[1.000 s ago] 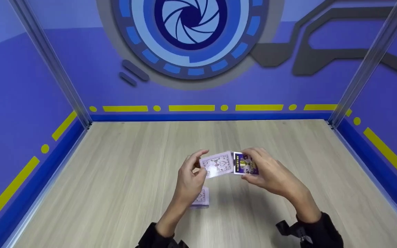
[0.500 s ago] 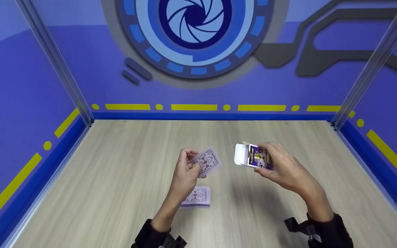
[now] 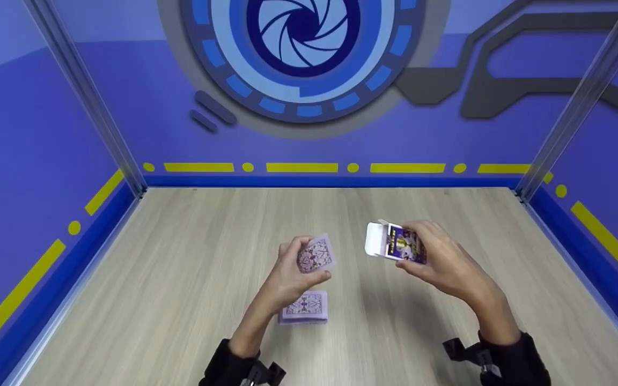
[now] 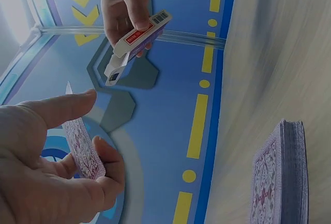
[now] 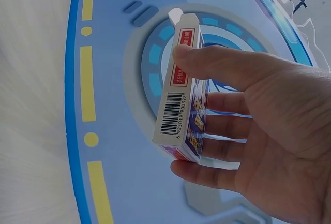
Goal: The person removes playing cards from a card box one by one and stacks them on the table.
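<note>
My left hand [image 3: 286, 276] holds a patterned playing card [image 3: 315, 255] face down above the table. In the left wrist view the card [image 4: 83, 149] leans against the curled fingers, and the thumb stands off it; whether more cards lie under it I cannot tell. My right hand [image 3: 443, 262] grips a purple and white card box [image 3: 406, 244] by its sides, its white end flap hanging open to the left. Red labels and a barcode mark the box's narrow side [image 5: 176, 113] in the right wrist view. Below the left hand, a stack of playing cards [image 3: 304, 306] lies on the table.
The wood-grain table [image 3: 223, 230] is walled at the back and sides by blue printed panels [image 3: 266, 145] with yellow dashes. Metal posts [image 3: 94, 112] stand in the rear corners. Both wrists wear dark straps with small camera mounts.
The box, first touching the held card, has moved right, away from it, and its flap shows. My left thumb has since lifted off the card, which has turned more upright.
</note>
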The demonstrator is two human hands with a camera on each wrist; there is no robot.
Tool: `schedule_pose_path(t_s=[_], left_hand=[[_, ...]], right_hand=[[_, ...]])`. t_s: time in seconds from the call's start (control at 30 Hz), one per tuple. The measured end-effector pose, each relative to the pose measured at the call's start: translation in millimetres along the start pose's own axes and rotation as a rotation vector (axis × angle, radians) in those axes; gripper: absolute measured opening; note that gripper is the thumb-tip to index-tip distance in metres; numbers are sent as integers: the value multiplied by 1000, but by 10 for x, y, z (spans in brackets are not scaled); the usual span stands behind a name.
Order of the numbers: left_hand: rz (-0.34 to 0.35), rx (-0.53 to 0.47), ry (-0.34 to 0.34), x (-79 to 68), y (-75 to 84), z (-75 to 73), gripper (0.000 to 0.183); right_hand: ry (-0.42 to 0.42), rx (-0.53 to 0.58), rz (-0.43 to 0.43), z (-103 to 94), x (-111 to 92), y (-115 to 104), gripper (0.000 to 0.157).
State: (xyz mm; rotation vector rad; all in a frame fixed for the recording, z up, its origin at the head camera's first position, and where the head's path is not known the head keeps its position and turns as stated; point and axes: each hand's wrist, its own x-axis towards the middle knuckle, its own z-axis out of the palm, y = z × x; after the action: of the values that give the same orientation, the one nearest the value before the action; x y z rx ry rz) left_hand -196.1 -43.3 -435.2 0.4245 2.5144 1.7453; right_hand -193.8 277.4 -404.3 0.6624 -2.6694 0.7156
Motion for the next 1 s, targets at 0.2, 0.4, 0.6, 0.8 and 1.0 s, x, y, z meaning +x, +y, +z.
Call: schedule_pose_path(t_s=[0.2,0.4,0.6,0.8,1.0], left_hand=[[38,210,77,-37,71,-35,71],[75,438,101,-34,34,-116,73],[104,558,-10,-39,-87,-101,71],[70,657,-137,-37,-193,-23,69],[35,726,-206,-36,-264,41,66]], right_hand=[[5,-2,7,-27,-2,4,67],[-2,1,18,-32,-15,21,67],[-13,1,33,-23,-28,33,68],[-16,0,33,-18,-24,24,67],[-14,2,22,-15,-8,17,66]])
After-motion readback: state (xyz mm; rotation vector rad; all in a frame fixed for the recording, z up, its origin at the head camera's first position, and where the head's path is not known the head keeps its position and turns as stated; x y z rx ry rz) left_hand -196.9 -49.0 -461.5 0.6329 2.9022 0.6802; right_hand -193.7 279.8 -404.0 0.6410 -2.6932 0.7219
